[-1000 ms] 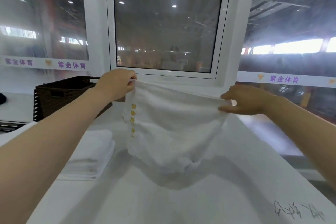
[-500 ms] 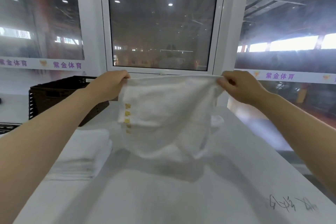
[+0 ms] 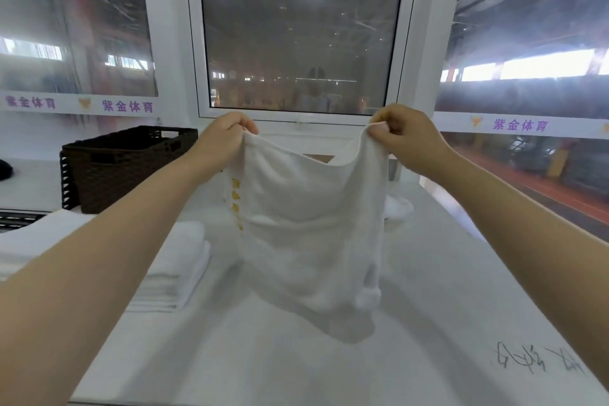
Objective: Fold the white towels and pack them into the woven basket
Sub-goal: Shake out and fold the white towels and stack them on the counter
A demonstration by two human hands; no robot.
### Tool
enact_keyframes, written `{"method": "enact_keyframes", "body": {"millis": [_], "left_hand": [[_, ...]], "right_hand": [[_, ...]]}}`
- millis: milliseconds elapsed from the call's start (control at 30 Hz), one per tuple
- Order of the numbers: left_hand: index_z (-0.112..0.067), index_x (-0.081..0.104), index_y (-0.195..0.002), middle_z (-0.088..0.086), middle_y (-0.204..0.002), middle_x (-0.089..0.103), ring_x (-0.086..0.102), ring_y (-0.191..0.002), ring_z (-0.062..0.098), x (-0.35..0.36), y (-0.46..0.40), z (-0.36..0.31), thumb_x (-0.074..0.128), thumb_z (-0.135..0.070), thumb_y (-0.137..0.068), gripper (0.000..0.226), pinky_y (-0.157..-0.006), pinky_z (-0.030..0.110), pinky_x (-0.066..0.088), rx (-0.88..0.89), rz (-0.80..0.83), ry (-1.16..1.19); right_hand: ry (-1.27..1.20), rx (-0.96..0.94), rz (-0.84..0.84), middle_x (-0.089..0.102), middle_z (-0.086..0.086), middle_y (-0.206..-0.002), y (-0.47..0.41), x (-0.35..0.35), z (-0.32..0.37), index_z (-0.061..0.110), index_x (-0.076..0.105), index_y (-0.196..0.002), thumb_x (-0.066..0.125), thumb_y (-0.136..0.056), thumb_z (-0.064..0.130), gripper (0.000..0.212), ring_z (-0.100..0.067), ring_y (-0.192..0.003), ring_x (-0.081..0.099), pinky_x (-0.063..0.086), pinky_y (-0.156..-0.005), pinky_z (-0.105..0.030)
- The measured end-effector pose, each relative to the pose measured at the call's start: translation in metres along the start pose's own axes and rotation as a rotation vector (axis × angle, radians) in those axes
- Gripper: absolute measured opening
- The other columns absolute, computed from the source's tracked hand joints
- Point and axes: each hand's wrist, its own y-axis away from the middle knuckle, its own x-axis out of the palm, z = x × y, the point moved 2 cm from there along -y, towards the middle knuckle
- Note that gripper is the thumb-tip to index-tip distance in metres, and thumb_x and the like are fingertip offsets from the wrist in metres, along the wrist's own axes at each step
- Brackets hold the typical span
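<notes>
Windows (image 3: 296, 33) with white frames fill the far wall, and purple Chinese characters reading 紫金体育 run along white strips (image 3: 128, 106) on the glass at both sides, each set beside a small yellow emblem. White table (image 3: 296, 366) spreads below them, with dark handwritten scrawl (image 3: 534, 361) near its right front edge that cannot be read. Held up over the middle of the table hangs a white towel (image 3: 309, 234), its top edge sagging between the two hands and its lower end drooping down to the tabletop; a column of yellow embroidered characters (image 3: 236, 204) runs down its left side, too blurred to read. Dark brown woven basket (image 3: 125, 165) stands at the far left of the table, well apart from the held towel. A stack of folded white towels (image 3: 174, 267) lies just in front of the basket, left of the hanging towel. The left hand (image 3: 224, 142) pinches the towel's top left corner with curled fingers, and the right hand (image 3: 405, 138) pinches the top right corner between thumb and curled fingers
</notes>
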Motion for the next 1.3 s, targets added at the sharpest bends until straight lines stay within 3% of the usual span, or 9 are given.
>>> {"method": "enact_keyframes", "body": {"millis": [100, 200, 300, 400, 500, 700, 867, 1000, 1300], "left_hand": [[-0.021, 0.064, -0.077, -0.004, -0.08, 0.053, 0.049, -0.077, 0.016, 0.025, 0.006, -0.018, 0.036, -0.011, -0.092, 0.033, -0.065, 0.028, 0.038, -0.049, 0.026, 0.115], [-0.024, 0.071, -0.096, -0.006, -0.09, 0.058, 0.053, -0.077, 0.012, 0.052, 0.018, -0.033, 0.05, -0.043, -0.096, 0.028, -0.07, 0.026, 0.042, -0.01, 0.25, 0.119], [-0.015, 0.068, -0.103, -0.002, -0.086, 0.06, 0.055, -0.077, 0.01, 0.069, 0.025, -0.033, 0.059, -0.068, -0.078, 0.059, -0.071, 0.03, 0.043, 0.094, 0.449, -0.021], [-0.003, 0.06, -0.092, 0.001, -0.074, 0.05, 0.047, -0.069, 0.015, 0.069, 0.024, -0.025, 0.064, -0.058, -0.077, 0.058, -0.065, 0.034, 0.036, 0.105, 0.46, -0.108], [-0.013, 0.068, -0.095, 0.003, -0.087, 0.069, 0.064, -0.079, 0.024, 0.068, 0.025, -0.019, 0.063, -0.045, -0.082, 0.034, -0.072, 0.039, 0.05, 0.097, 0.474, -0.183], [0.001, 0.052, -0.083, 0.006, -0.074, 0.047, 0.043, -0.068, 0.014, 0.063, 0.024, -0.022, 0.056, -0.03, -0.095, 0.034, -0.062, 0.03, 0.033, 0.183, 0.273, -0.183], [0.0, 0.056, -0.087, 0.008, -0.079, 0.054, 0.049, -0.074, 0.017, 0.043, 0.016, -0.014, 0.054, -0.028, -0.096, 0.03, -0.067, 0.031, 0.036, 0.168, 0.164, -0.2], [-0.003, 0.064, -0.103, 0.015, -0.104, 0.067, 0.062, -0.094, 0.029, 0.02, 0.01, 0.001, 0.054, -0.032, -0.096, 0.032, -0.085, 0.042, 0.049, 0.092, 0.076, -0.205], [-0.009, 0.066, -0.108, 0.01, -0.105, 0.068, 0.063, -0.097, 0.028, 0.0, 0.006, 0.015, 0.055, -0.037, -0.095, 0.033, -0.094, 0.043, 0.048, -0.024, -0.003, -0.061]], "right_hand": [[-0.15, 0.058, -0.007, 0.06, -0.001, -0.068, 0.003, 0.022, 0.014, 0.026, 0.057, -0.098, 0.068, -0.089, 0.024, 0.014, -0.004, -0.058, 0.049, 0.048, -0.051, -0.023], [-0.19, 0.094, 0.034, 0.066, -0.013, -0.077, 0.007, 0.046, 0.028, 0.022, 0.053, -0.101, 0.072, -0.086, 0.023, 0.024, -0.012, -0.06, 0.053, 0.052, -0.052, -0.033], [-0.248, 0.096, 0.048, 0.069, -0.015, -0.079, 0.014, 0.062, 0.031, 0.021, 0.052, -0.098, 0.072, -0.083, 0.02, 0.025, -0.015, -0.064, 0.056, 0.05, -0.06, -0.035], [-0.247, 0.106, 0.026, 0.069, -0.01, -0.076, 0.021, 0.066, 0.025, 0.021, 0.052, -0.1, 0.068, -0.086, 0.02, 0.021, -0.011, -0.064, 0.055, 0.047, -0.064, -0.027], [-0.25, 0.124, 0.007, 0.07, -0.003, -0.079, 0.032, 0.07, 0.016, 0.024, 0.053, -0.101, 0.066, -0.089, 0.021, 0.018, -0.01, -0.073, 0.061, 0.049, -0.067, -0.023], [-0.124, 0.291, 0.188, 0.068, -0.003, -0.091, 0.097, 0.124, -0.036, 0.011, 0.06, -0.097, 0.058, -0.089, 0.036, 0.027, -0.023, -0.088, 0.064, 0.053, -0.078, -0.043], [-0.178, 0.468, 0.233, 0.053, -0.003, -0.071, 0.158, 0.153, -0.075, 0.005, 0.051, -0.082, 0.055, -0.093, 0.026, 0.024, -0.015, -0.063, 0.048, 0.039, -0.06, -0.032], [-0.179, 0.494, 0.275, 0.052, -0.004, -0.07, 0.182, 0.156, -0.094, 0.01, 0.052, -0.079, 0.055, -0.095, 0.026, 0.023, -0.011, -0.061, 0.046, 0.034, -0.059, -0.027], [-0.245, 0.595, 0.182, 0.069, 0.008, -0.071, 0.195, 0.146, -0.116, 0.024, 0.069, -0.082, 0.063, -0.093, 0.017, 0.014, -0.001, -0.068, 0.062, 0.043, -0.066, -0.014]]}}
